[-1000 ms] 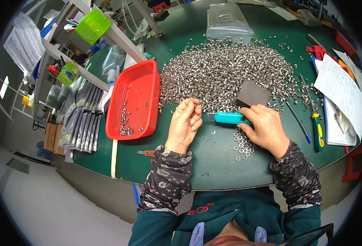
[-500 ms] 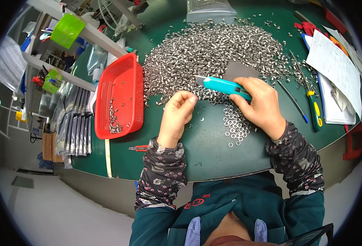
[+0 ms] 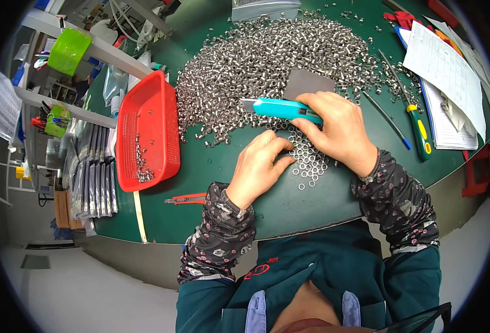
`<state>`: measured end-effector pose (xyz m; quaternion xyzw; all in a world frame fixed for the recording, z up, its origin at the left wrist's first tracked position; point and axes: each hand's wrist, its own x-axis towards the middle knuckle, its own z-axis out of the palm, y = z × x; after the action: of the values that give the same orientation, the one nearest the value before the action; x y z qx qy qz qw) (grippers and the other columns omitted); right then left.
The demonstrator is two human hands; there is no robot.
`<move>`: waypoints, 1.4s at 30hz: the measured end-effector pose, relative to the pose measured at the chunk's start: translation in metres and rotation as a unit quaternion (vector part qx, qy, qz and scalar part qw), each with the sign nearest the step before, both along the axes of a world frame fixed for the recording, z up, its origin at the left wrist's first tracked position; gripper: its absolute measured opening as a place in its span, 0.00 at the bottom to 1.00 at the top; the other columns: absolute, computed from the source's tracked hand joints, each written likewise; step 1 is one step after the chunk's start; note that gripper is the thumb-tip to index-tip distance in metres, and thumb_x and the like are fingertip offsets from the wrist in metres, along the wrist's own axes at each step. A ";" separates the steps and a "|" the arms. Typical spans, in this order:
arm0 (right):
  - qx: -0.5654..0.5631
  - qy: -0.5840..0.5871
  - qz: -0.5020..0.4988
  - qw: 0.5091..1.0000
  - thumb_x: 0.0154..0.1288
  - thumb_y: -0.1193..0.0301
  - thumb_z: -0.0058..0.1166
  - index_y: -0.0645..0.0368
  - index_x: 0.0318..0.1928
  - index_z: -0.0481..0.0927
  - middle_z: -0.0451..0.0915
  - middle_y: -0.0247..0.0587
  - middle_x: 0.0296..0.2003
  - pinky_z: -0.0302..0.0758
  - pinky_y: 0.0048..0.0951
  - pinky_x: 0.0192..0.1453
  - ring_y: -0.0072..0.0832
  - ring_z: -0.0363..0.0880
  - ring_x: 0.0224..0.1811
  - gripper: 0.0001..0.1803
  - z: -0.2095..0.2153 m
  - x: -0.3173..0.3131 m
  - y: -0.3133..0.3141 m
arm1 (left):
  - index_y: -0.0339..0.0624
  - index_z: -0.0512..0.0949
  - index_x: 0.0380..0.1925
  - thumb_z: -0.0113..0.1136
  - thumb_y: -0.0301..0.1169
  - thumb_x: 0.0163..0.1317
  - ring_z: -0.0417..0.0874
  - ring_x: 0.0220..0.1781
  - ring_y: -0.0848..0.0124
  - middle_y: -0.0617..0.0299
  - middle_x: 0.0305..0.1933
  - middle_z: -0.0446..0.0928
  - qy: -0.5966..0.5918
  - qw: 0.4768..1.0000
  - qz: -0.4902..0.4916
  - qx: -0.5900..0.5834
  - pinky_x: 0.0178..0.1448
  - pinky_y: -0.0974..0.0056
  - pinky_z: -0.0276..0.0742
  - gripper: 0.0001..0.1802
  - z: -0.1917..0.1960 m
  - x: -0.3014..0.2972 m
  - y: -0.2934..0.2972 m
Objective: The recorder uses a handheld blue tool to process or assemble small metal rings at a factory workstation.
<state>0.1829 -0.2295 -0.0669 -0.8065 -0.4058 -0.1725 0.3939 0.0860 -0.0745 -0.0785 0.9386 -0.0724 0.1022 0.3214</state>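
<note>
My right hand is closed round a turquoise utility knife, its blade bare and pointing left over the front of a heap of small metal rings. My left hand is at the left edge of a loose spread of rings on the green table. Its thumb and forefinger are curved, with a gap between them, and no ring shows held in them. Behind the knife, a flat dark grey plate lies against the heap.
Left of the heap, a red plastic basket holds a few rings. A red cutter lies near my left sleeve. Rightward are a thin rod, a screwdriver with a yellow-green handle and papers. Bagged parts stand far left.
My left hand has moved right and down to the loose rings, and its pinched fingers have parted. My right hand still grips the knife. The whole view has shifted a little.
</note>
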 end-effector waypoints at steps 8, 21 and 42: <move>0.011 -0.014 0.014 1.000 0.49 0.69 0.59 0.57 0.35 0.75 0.74 0.40 0.23 0.70 0.36 0.30 0.38 0.74 0.27 0.12 0.005 -0.003 0.001 | 0.39 0.73 0.31 0.58 0.26 0.55 0.66 0.25 0.80 0.68 0.25 0.66 0.078 0.933 0.061 -0.345 0.26 0.74 0.63 0.06 0.007 -0.001 0.019; -0.020 -0.005 0.058 0.998 0.48 0.68 0.59 0.58 0.36 0.74 0.72 0.40 0.22 0.69 0.36 0.29 0.37 0.73 0.26 0.14 0.003 -0.006 0.002 | 0.39 0.71 0.39 0.49 0.25 0.62 0.63 0.23 0.80 0.60 0.33 0.71 0.062 0.646 0.024 -0.761 0.21 0.77 0.58 0.06 -0.006 0.003 0.059; -0.087 0.076 0.093 0.989 0.54 0.65 0.56 0.57 0.39 0.76 0.75 0.43 0.26 0.71 0.38 0.31 0.41 0.76 0.28 0.14 0.005 -0.011 0.001 | 0.39 0.73 0.39 0.51 0.30 0.64 0.62 0.21 0.83 0.66 0.28 0.69 0.061 0.671 0.028 -0.738 0.20 0.79 0.57 0.08 -0.011 0.004 0.058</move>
<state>0.1723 -0.2289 -0.0618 -0.8069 -0.4617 -0.0378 0.3664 0.0898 -0.0170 -0.0892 0.4008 0.0731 0.0741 0.9102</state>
